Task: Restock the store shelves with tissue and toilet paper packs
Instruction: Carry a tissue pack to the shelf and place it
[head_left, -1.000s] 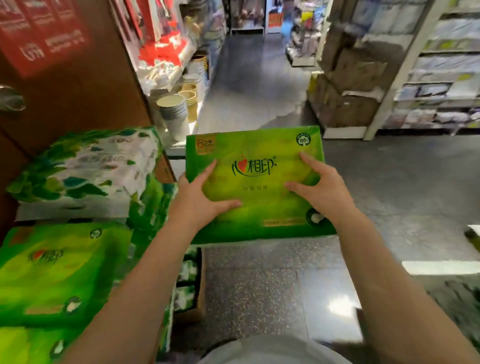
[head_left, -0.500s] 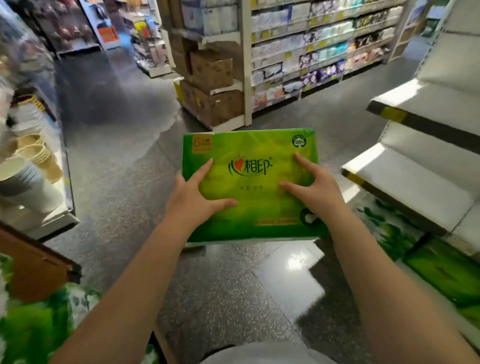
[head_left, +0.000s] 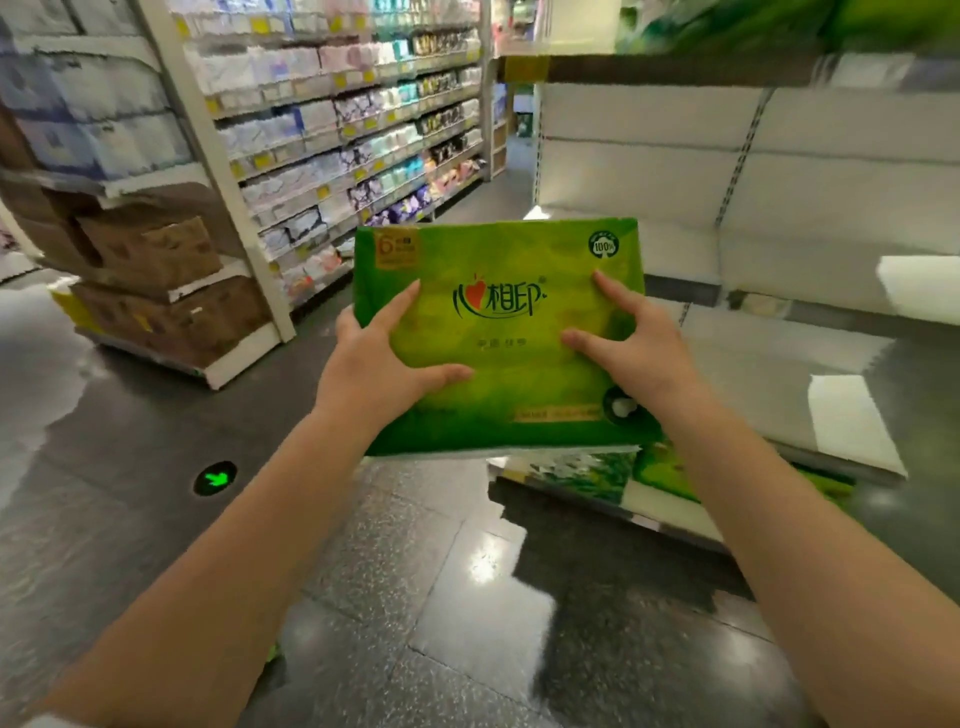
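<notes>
A green tissue pack with a red heart logo is held flat in front of me at chest height. My left hand grips its left edge, thumb on top and the other fingers underneath. My right hand grips the right side the same way. The white store shelves stand to the right, with bare boards at mid height. Other green packs lie on the lowest board, below the held pack, and more green packs sit on the top shelf.
Across the aisle on the left stand stocked shelves of paper goods and brown cardboard boxes on a low rack. A green arrow light shows on the dark glossy floor.
My view has swung right, from the stack of green packs and the paper cups to the white shelves. Both hands keep the same hold on the pack, now nearer the shelves.
</notes>
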